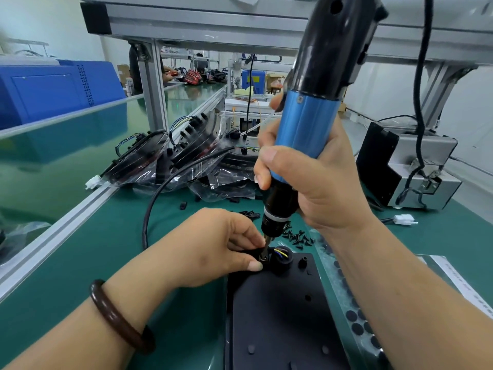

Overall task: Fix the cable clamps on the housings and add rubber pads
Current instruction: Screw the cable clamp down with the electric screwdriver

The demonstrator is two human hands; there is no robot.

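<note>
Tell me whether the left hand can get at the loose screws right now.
Probably not as things stand. The left hand is pinching the cable clamp, and the screwdriver, gripped by the right hand, stands between it and the screws.

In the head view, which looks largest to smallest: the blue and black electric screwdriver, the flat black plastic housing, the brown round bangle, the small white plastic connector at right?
Largest: blue and black electric screwdriver and flat black housing: alike, and the screwdriver is nearer the camera, so unranked.
Then brown bangle.
Smallest: white connector.
</note>
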